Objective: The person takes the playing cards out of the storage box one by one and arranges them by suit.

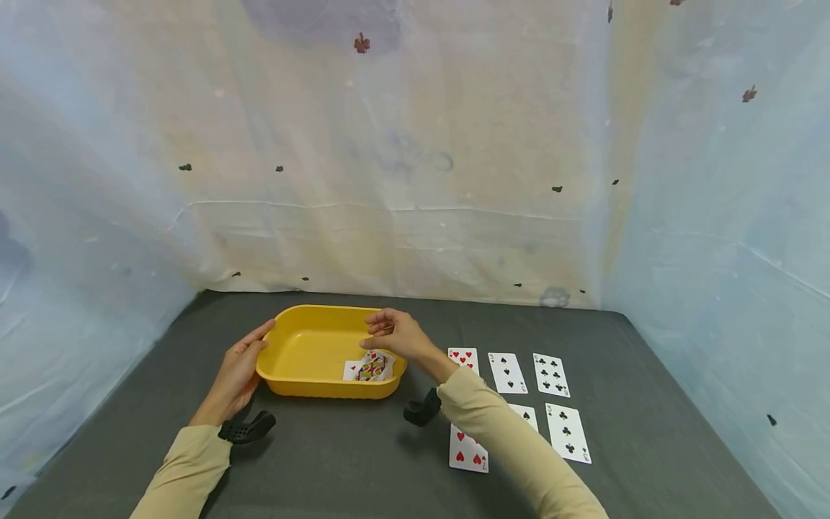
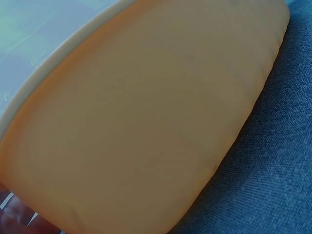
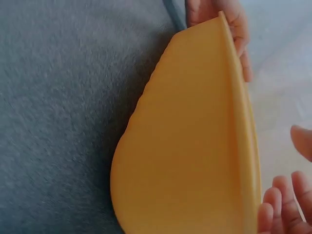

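Note:
A shallow yellow tray (image 1: 305,389) rests on the table, its outer wall (image 2: 146,122) filling most of the left wrist view. My left hand (image 1: 236,375) holds the tray's left end, the thumb near the rim. Over the tray's right end is my right hand (image 1: 400,337), fingers loosely bent and apart from the thumb, with nothing between them. Beneath it, several overlapping playing cards (image 1: 372,366) lie face up in the tray, a picture card on top. In the right wrist view, the right fingers (image 3: 282,204) hang beside the tray rim.
Face-up cards lie in two rows on the dark table (image 1: 344,461): hearts (image 1: 468,454), spades (image 1: 508,373) and clubs (image 1: 568,432). My right forearm (image 1: 512,447) partly covers some. A pale patterned sheet (image 1: 402,158) hangs behind the table and along both sides.

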